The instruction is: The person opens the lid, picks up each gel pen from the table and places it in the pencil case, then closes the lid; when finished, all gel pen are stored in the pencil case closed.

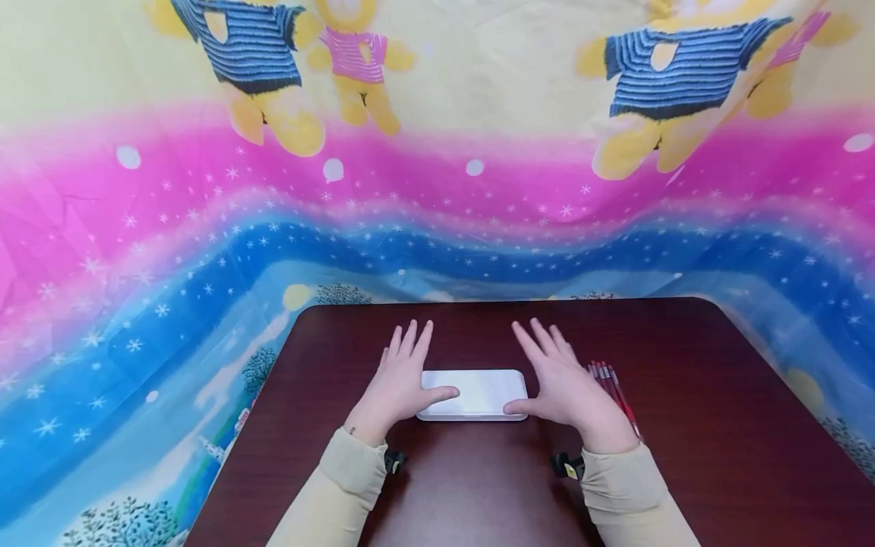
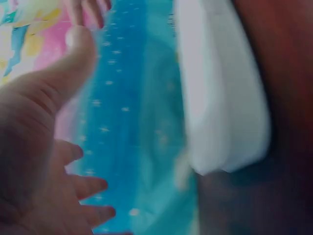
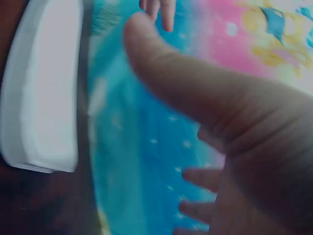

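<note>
Cloth point(image 1: 410, 182): the biggest thing, hanging behind the table, with bands of cream, pink and blue; yellow bear-like figures point(image 1: 670, 72) in striped tops are printed along its top.
Table point(image 1: 704, 365): dark red-brown and shiny, with round corners at the far side.
Sleeves point(image 1: 632, 486): pale tan, one on each arm, coming in from the near edge.
Left hand point(image 1: 403, 380): at the left end of the white box, fingers straight and spread out, thumb pointing in; it grips nothing.
Right hand point(image 1: 560, 387): at the box's right end, fingers straight and spread too, thumb pointing back at the other one; it grips nothing.
White box point(image 1: 475, 391): lying flat on the table between the two hands, long side facing the person, with rounded corners; from the head, both thumbs cross over its ends, but the wrist views show a gap beside each thumb.
Pens point(image 1: 624, 399): a few thin red ones in a bunch, just right of the right hand, partly hidden by it.
Wrist gadgets point(image 1: 567, 466): small and black, one on the inner side of each wrist.
</note>
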`<action>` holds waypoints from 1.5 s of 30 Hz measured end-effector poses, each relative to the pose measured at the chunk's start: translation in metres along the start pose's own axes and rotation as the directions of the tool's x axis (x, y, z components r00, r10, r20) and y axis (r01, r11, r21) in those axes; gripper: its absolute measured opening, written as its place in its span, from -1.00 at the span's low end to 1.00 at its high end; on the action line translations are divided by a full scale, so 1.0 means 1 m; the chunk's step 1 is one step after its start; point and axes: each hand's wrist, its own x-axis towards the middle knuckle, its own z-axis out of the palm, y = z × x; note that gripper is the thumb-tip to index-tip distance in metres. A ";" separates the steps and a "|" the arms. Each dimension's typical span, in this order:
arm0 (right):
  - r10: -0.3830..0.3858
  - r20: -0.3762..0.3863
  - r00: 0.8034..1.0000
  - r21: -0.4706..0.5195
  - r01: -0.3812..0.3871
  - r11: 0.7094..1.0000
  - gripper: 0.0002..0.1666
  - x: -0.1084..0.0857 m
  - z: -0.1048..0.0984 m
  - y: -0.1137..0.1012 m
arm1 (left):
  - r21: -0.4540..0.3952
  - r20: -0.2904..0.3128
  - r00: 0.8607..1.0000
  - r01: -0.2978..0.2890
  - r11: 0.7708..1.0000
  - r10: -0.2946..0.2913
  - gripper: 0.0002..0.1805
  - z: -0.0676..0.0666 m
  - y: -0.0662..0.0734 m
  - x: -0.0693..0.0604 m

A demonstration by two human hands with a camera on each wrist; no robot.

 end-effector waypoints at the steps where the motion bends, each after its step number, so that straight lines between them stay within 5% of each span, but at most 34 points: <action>1: -0.022 0.014 1.000 0.013 0.022 1.000 0.58 0.001 0.004 0.000 | -0.021 0.014 1.000 -0.005 1.000 0.005 0.42 0.002 -0.003 0.000; 9: -0.187 0.128 0.974 0.021 0.186 0.982 0.31 0.023 0.033 0.013 | -0.110 0.090 0.996 0.021 0.994 -0.011 0.45 0.013 -0.028 -0.004; 16: -0.215 0.190 0.958 0.055 0.209 0.976 0.31 0.037 0.055 0.025 | -0.097 0.157 0.987 0.056 0.994 -0.041 0.48 0.027 -0.040 -0.003; 27: -0.136 0.210 0.968 0.024 0.134 0.991 0.31 0.041 0.065 0.022 | -0.079 0.156 0.988 0.027 0.997 -0.014 0.27 0.038 -0.046 0.002; 45: -0.134 0.179 0.975 0.094 0.118 0.989 0.18 0.050 0.075 0.026 | -0.118 0.145 0.989 0.021 0.993 -0.004 0.13 0.044 -0.053 0.005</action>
